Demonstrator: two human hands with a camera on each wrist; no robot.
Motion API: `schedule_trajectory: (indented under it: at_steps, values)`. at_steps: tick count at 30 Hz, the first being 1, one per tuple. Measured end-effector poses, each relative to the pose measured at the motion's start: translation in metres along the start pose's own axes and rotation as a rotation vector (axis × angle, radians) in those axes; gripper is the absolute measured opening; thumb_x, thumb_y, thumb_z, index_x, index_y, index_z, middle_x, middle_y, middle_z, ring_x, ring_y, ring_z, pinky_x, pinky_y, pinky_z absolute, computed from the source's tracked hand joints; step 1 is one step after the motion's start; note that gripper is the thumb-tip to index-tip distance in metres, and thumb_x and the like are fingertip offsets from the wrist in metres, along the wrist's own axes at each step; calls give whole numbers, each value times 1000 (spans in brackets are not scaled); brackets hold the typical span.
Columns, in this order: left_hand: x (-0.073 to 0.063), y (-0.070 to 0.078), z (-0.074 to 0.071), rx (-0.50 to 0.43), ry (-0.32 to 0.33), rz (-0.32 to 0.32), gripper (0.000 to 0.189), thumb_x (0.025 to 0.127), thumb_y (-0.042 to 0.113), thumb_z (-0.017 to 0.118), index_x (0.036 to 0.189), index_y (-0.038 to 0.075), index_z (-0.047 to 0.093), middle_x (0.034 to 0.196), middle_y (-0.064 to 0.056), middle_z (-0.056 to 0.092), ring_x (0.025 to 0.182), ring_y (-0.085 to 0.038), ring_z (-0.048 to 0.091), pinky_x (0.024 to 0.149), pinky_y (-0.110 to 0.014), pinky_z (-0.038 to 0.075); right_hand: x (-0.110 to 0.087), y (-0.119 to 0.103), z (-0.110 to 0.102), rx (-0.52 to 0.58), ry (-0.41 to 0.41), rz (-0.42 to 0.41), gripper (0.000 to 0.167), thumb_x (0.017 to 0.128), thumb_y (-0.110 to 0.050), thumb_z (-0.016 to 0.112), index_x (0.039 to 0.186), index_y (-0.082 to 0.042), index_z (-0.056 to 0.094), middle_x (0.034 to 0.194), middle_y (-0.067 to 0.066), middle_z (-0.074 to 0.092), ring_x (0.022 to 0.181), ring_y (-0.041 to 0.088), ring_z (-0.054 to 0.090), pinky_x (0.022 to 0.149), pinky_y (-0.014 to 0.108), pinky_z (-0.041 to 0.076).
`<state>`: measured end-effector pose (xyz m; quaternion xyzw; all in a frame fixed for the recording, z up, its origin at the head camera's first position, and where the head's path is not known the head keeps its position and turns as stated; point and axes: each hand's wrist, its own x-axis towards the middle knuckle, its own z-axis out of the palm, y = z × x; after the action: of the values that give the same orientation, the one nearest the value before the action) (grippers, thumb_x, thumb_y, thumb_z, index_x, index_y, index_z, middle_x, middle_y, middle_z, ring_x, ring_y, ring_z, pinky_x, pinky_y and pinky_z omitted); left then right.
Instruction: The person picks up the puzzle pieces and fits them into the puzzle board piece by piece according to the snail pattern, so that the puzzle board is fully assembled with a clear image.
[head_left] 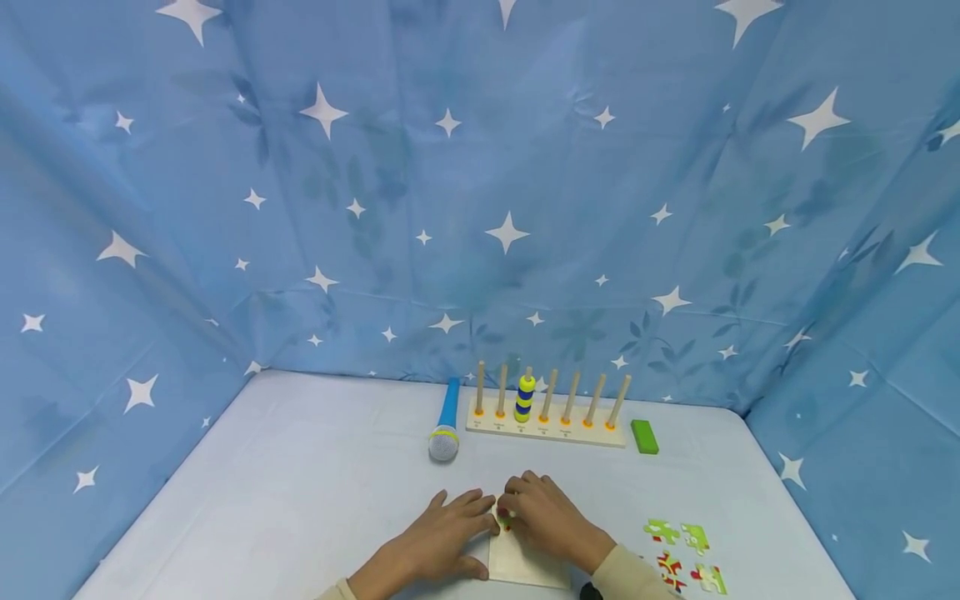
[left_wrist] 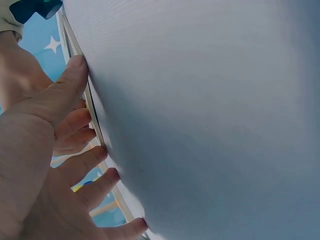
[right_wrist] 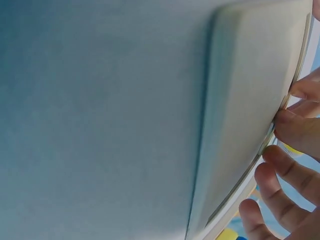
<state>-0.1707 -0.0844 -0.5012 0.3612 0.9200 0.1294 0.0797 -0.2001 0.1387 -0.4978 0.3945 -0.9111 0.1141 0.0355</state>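
Note:
A pale wooden puzzle board (head_left: 525,568) lies on the table in front of me. My left hand (head_left: 446,537) is spread at its left side, thumb and fingertips along the edge; in the left wrist view the left thumb (left_wrist: 70,82) touches the rim. Over the board's upper part is my right hand (head_left: 551,521), thumb and fingers bent around a small red and green puzzle piece (head_left: 504,518) near the upper left corner. The right hand's knuckles partly hide this piece. In the right wrist view the right fingertips (right_wrist: 275,152) are right at the board's surface.
Several green, red and yellow puzzle pieces (head_left: 670,562) lie to the right, partly behind the right sleeve. Farther back are a blue toy microphone (head_left: 447,417), a peg stand (head_left: 547,431) with yellow and blue rings on one peg, and a green block (head_left: 644,437). A starry blue curtain (head_left: 480,208) surrounds the table.

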Motion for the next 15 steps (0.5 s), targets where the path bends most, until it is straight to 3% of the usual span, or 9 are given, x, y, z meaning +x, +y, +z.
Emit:
schedule_trajectory:
  at_steps: [7, 11, 15]
  values:
    - [2, 0, 5, -8, 9, 6, 48, 81, 53, 78, 122, 32, 64, 155, -3, 49, 146, -29, 41, 102, -72, 40, -9, 4, -4, 40, 36, 33, 12, 89, -17, 80, 100, -19, 76, 103, -7, 68, 88, 9, 55, 70, 28, 47]
    - [3, 2, 5, -11, 7, 3, 48, 81, 53, 78, 123, 32, 65, 155, -2, 49, 146, -28, 40, 103, -72, 39, -28, 18, -14, 74, 103, 84, 27, 88, -10, 79, 113, -13, 74, 119, 3, 68, 105, 22, 61, 84, 46, 53]
    - [2, 3, 0, -11, 0, -32, 48, 81, 53, 79, 123, 33, 65, 156, 0, 48, 147, -27, 39, 106, -71, 36, -55, 42, -31, 99, 101, 174, 39, 87, -8, 79, 125, -11, 70, 135, 12, 63, 128, 40, 52, 95, 67, 44]
